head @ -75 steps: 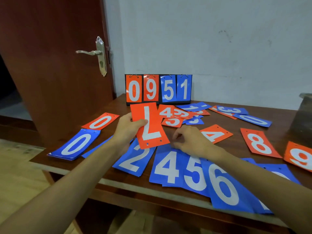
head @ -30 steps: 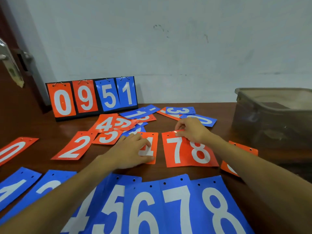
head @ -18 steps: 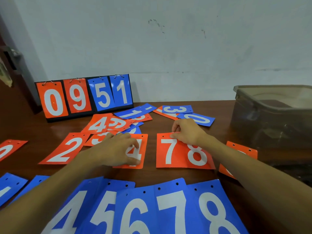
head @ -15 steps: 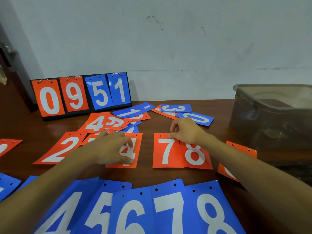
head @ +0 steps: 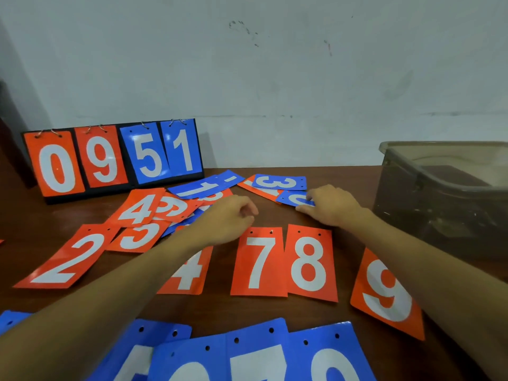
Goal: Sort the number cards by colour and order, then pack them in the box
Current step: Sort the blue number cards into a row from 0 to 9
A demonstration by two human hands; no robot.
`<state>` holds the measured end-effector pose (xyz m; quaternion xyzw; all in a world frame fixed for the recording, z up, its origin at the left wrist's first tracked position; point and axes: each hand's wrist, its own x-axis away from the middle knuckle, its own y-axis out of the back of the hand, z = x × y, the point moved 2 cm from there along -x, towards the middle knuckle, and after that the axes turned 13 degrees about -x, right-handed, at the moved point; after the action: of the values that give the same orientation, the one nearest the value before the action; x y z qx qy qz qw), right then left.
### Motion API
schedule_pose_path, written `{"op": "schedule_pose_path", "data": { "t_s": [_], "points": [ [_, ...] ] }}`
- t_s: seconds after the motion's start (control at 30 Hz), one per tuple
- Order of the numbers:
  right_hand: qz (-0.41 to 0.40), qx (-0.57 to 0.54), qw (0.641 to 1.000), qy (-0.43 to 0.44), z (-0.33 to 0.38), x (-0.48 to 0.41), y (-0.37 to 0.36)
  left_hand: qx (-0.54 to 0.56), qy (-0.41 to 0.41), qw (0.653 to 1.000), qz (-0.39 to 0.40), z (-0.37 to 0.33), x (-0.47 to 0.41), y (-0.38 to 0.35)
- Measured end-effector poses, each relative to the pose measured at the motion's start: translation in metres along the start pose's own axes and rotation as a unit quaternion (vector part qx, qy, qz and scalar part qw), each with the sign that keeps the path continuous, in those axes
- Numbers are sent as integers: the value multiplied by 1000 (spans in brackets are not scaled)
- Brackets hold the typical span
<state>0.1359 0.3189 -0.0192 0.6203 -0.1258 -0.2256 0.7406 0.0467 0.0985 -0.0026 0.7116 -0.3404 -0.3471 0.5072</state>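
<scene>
Red number cards lie in a loose row mid-table: 2 (head: 66,259), 4 (head: 189,273), 7 (head: 259,262), 8 (head: 309,266) and 9 (head: 384,292). Behind them is a mixed heap with a red 4 (head: 137,207), a red 5 (head: 140,237), a blue 1 (head: 200,188) and a blue 3 (head: 277,182). A row of blue cards (head: 247,353) overlaps along the near edge. My left hand (head: 228,221) hovers curled beyond the near red 4, holding nothing. My right hand (head: 330,207) pinches the blue 0 card (head: 291,199), fingers on top, thumb at its near edge.
A dark translucent plastic box (head: 398,158) stands open at the right, close to my right forearm. A flip scoreboard (head: 110,158) showing 0 9 5 1 stands at the back left against the white wall. The table top is dark brown wood.
My left hand lifted off the red 4 and moved away from me. My right hand left the red 7 and 8 and reached back to the blue 0 card.
</scene>
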Motion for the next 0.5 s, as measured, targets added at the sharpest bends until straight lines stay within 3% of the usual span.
{"op": "schedule_pose_path", "data": {
  "t_s": [0.07,0.17,0.23,0.3,0.43,0.5],
  "points": [
    [-45,76,994,63,6,7,3,54,36,998,-18,-9,-16,-5],
    [-131,42,986,90,5,18,9,187,98,977,1,-24,-29,-18],
    [-187,-20,978,87,4,24,15,314,139,937,62,-39,-31,-28],
    [-220,-57,966,119,8,30,16,434,179,880,69,-54,-34,-31],
    [-195,-107,947,230,23,43,13,536,228,812,-20,-59,-41,-30],
    [-146,-156,941,262,29,47,13,527,241,813,-54,-54,-41,-32]
  ]
}}
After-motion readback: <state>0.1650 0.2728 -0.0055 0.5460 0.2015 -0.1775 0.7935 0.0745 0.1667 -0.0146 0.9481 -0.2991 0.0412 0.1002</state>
